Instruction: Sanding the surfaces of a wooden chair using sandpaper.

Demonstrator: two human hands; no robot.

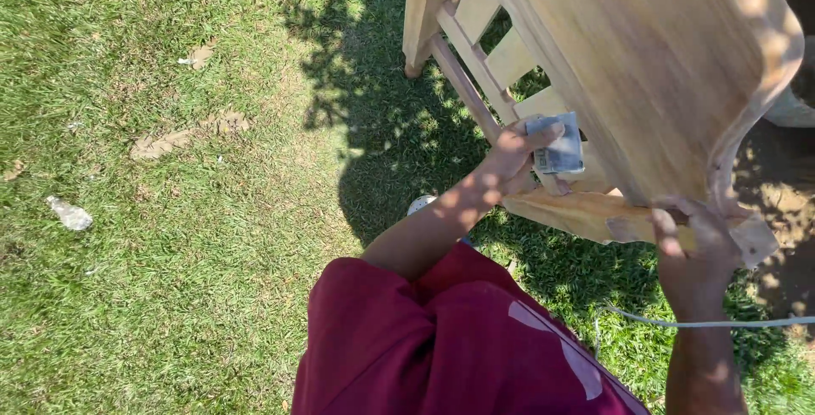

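Head view: a bare wooden chair [654, 67] fills the upper right, tipped over so that its broad seat faces up and its slatted back runs away toward the far left; one leg end rests on the grass [170, 211] at the far side. The left hand [509, 165] is at the middle of the frame, its grip pinching a folded grey piece of sandpaper [556, 148] and pressing it against the chair's frame just beside the slats; the thumb lies over the top of the paper, the other fingers curl beneath it. The right hand [692, 249] is nearer and further right; its grip is wrapped tight around the near edge of the chair, thumb on top of the wood, the remaining fingers hidden under it. The two hands are near each other, with a stretch of rail between them. A dark red garment [441, 339] covers the person's lap at the bottom centre; a pale shoe tip [420, 204] shows just beyond it. A thin white cord [722, 323] crosses the grass at the lower right, passing behind the right forearm. Leaf shadow dapples the chair and the ground under it; the left part of the lawn is in full sun, with a few bare patches and a small pale scrap [70, 214] at the far left.
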